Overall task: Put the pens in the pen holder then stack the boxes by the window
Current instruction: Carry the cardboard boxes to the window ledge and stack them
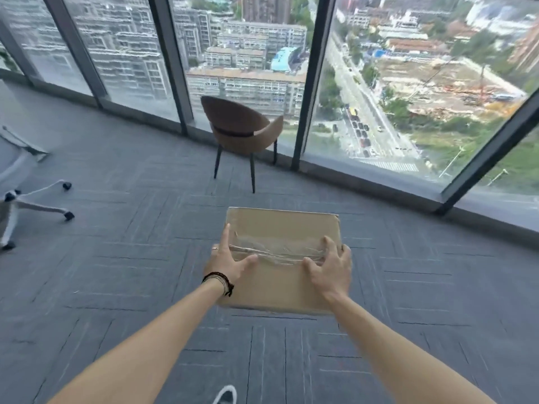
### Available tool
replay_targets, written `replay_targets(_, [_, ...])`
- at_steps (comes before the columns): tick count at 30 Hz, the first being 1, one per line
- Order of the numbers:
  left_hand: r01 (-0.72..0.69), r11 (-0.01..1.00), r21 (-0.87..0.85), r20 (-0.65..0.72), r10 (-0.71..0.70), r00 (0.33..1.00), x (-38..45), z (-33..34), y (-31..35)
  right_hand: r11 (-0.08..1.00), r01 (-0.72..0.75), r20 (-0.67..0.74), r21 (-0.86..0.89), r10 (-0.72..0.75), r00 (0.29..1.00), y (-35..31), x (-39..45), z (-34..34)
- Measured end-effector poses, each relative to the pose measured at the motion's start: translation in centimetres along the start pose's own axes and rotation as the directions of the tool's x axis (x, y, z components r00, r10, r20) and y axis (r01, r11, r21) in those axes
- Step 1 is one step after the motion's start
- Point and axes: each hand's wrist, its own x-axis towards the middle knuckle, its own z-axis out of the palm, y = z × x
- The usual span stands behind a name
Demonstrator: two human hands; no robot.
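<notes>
Cardboard box (pixel 281 228) (taped) gripped btwn left hand (pixel 230 262) & right hand (pixel 331 268) — above carpet (pixel 116 228).

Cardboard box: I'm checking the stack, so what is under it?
Only grey carpet shows around the brown cardboard box held by both hands; whatever lies directly beneath is hidden.

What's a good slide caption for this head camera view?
Both hands, left and right, carry a taped cardboard box toward the window.

Cardboard box (pixel 281 228) between left hand (pixel 229 262) and right hand (pixel 332 265), above grey carpet (pixel 131 228).
</notes>
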Motion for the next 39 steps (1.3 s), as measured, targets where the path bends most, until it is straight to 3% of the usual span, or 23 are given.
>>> replay_targets(5, [-0.117,0.992,0.049,0.138,0.110,0.984,2.2,9.1,10.5,0.990,-0.134,-0.093,0.050,0.138,0.986,8.4,4.9,-7.4])
replay_targets(10, [-0.286,0.948,0.141,0.293,0.236,0.927,6.1,18.8,21.6,0.950,-0.293,-0.160,0.104,0.307,0.938,17.3,10.9,-14.3])
replay_targets(20, [-0.538,0.838,0.088,0.537,0.415,0.734,13.7,38.8,43.9,0.829,-0.511,-0.355,0.228,0.560,0.749,30.8,24.5,-27.5])
replay_targets(31, [-0.728,0.683,0.064,0.708,0.483,0.515,14.0,60.7,64.8,0.673,-0.645,-0.451,0.362,0.732,0.511,47.2,34.3,-40.6])
replay_targets(39, [-0.757,0.652,0.042,0.721,0.505,0.474,13.1,76.6,79.6,0.640,-0.669,-0.455,0.378,0.757,0.468,60.4,44.1,-53.0])
